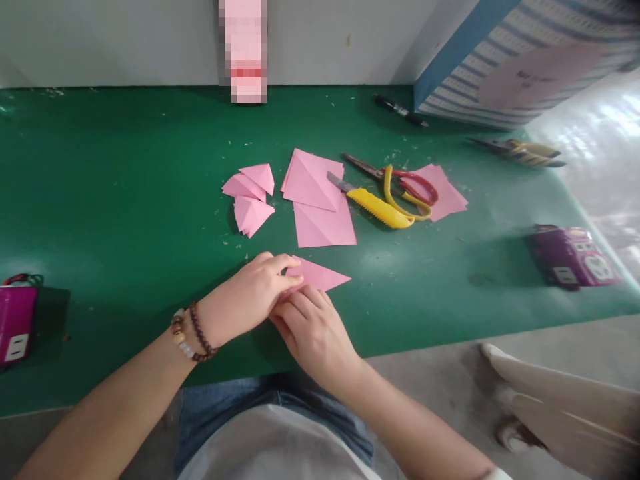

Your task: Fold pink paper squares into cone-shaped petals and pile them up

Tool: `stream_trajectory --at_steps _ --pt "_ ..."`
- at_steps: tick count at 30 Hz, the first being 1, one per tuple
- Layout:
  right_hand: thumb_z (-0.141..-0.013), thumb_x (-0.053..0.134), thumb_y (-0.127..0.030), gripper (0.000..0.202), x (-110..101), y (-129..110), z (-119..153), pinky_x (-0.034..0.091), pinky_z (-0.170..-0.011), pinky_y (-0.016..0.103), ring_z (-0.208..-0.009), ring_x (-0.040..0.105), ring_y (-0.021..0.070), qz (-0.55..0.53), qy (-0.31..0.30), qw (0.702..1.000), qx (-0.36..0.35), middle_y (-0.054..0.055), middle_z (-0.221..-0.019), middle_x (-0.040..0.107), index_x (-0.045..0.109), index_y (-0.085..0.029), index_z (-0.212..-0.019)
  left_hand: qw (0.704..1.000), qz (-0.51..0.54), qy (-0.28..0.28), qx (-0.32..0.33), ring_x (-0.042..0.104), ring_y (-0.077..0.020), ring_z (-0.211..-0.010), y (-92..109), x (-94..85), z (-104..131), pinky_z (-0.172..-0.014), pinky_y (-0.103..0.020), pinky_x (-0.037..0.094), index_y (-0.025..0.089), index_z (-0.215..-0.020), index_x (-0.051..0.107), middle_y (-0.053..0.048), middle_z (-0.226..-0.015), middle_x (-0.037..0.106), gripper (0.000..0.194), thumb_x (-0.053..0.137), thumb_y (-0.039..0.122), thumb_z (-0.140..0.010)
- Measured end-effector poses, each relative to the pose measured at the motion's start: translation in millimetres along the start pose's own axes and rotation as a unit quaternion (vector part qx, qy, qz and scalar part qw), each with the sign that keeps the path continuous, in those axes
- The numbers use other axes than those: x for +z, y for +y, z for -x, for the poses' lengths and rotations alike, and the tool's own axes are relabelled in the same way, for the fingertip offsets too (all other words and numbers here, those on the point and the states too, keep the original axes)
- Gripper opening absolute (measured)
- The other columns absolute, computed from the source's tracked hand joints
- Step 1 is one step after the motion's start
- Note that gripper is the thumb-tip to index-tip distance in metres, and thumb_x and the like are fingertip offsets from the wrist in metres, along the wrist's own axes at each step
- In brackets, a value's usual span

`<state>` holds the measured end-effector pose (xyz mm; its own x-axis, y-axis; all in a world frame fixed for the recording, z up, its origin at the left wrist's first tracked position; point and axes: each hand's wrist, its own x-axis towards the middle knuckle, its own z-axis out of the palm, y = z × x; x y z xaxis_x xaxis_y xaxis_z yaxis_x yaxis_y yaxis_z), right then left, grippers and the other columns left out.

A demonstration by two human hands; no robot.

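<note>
On the green table a folded piece of pink paper [323, 275] lies under both hands, its pointed end toward the right. My left hand [260, 287], with bead bracelets at the wrist, is closed on the paper's left part with thumb and fingers. Along the near edge my right hand [313, 327] has its fingers bent and pressed on the same paper. The fingers cover the paper's left end. Just beyond lie square pink sheets [325, 223] with diagonal creases. Left of them sits a group of small folded pink pieces [253, 207].
A yellow-handled knife [383, 208] rests partly on the sheets, beside red-and-yellow-handled scissors [423, 187] and more pink paper [450, 197]. Farther right are pliers [530, 152] and a purple socket box [575, 257]; another purple box [17, 320] is at left. A pen [400, 110] lies behind. Someone's legs [565, 407] show at right.
</note>
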<state>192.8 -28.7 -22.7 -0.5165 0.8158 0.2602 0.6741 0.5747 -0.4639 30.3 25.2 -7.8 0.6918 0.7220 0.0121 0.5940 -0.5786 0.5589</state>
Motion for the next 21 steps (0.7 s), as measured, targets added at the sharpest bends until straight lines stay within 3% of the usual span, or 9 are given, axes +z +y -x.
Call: stream_trajectory --at_steps 6,11,15,17,21 --pt "-0.094 0.054 -0.017 0.016 -5.0 9.4 0.2 0.045 -0.069 0.035 -0.076 0.055 0.0201 -0.009 0.037 0.998 0.04 0.005 -0.081 0.069 0.067 -0.02 -0.085 1.0 -0.004 -0.004 -0.002 0.053 -0.0194 -0.113 1.4 -1.7 0.0 -0.098 -0.036 0.051 0.021 -0.117 0.065 -0.005 -0.131 0.057 0.033 0.045 0.008 -0.094" --pt "-0.095 0.052 -0.019 0.02 -5.0 3.5 2.0 0.046 -0.069 0.035 -0.076 0.056 0.0196 -0.011 0.003 1.0 0.017 0.005 -0.079 0.068 0.064 -0.02 -0.078 1.0 -0.007 -0.006 0.011 0.055 -0.0188 -0.111 2.6 -4.2 1.0 -0.098 -0.035 0.05 0.02 -0.115 0.065 -0.006 -0.129 0.058 0.031 0.043 0.011 -0.097" --pt "-0.092 0.056 -0.016 0.008 -18.3 -0.6 12.4 0.048 -0.091 0.037 -0.086 0.065 0.0155 -0.082 0.04 0.995 0.028 0.002 -0.091 0.072 0.062 -0.021 -0.092 1.0 -0.012 0.0 0.016 0.055 -0.0204 -0.112 3.7 -6.2 3.0 -0.098 -0.037 0.051 0.019 -0.124 0.06 -0.008 -0.132 0.056 0.032 0.047 0.013 -0.095" --pt "-0.09 0.055 -0.013 0.013 -25.6 2.0 19.3 0.042 -0.105 0.041 -0.093 0.068 0.0146 -0.101 0.058 0.992 0.045 0.002 -0.097 0.073 0.06 -0.021 -0.1 1.0 -0.018 -0.003 0.017 0.055 -0.0223 -0.112 3.0 -5.4 4.1 -0.093 -0.039 0.053 0.021 -0.124 0.06 -0.007 -0.131 0.057 0.032 0.049 0.016 -0.095" --pt "-0.089 0.052 -0.01 0.015 -30.8 10.7 27.9 0.041 -0.11 0.043 -0.097 0.07 0.0145 -0.124 0.053 0.989 0.06 0.002 -0.093 0.073 0.058 -0.022 -0.096 1.0 -0.025 -0.007 0.017 0.054 -0.0222 -0.114 -0.7 -1.6 6.0 -0.096 -0.039 0.052 0.021 -0.126 0.059 -0.007 -0.133 0.056 0.036 0.05 0.01 -0.093"
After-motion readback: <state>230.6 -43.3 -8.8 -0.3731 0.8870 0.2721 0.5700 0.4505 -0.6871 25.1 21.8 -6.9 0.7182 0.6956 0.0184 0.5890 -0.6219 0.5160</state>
